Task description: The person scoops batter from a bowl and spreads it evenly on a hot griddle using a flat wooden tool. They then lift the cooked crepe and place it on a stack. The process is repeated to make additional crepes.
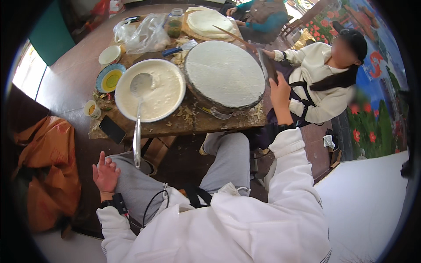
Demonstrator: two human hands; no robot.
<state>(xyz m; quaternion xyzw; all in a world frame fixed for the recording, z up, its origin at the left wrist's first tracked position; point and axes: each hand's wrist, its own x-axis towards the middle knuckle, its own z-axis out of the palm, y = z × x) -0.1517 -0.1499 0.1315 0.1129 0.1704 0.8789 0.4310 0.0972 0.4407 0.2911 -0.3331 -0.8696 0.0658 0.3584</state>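
Observation:
My right hand (280,93) grips a flat scraper (268,68) at the right edge of a round griddle. A thin, pale sheet of batter (225,72) covers the griddle's top. My left hand (107,174) rests palm up by my left thigh, fingers loosely apart, holding nothing. Left of the griddle stands a white basin (117,95) of creamy batter (161,98). A metal ladle (137,138) lies in it, its bowl in the batter and its handle reaching over the table's front edge.
On the wooden table (158,130) are a phone (112,129), a paper cup (92,109), an oil bowl (102,70), a blue-handled scraper (172,51), plastic bags (148,36) and stacked pale flatbreads (210,23). A co-worker (315,72) at right holds a long wooden stick (232,34). Another person (266,16) sits behind.

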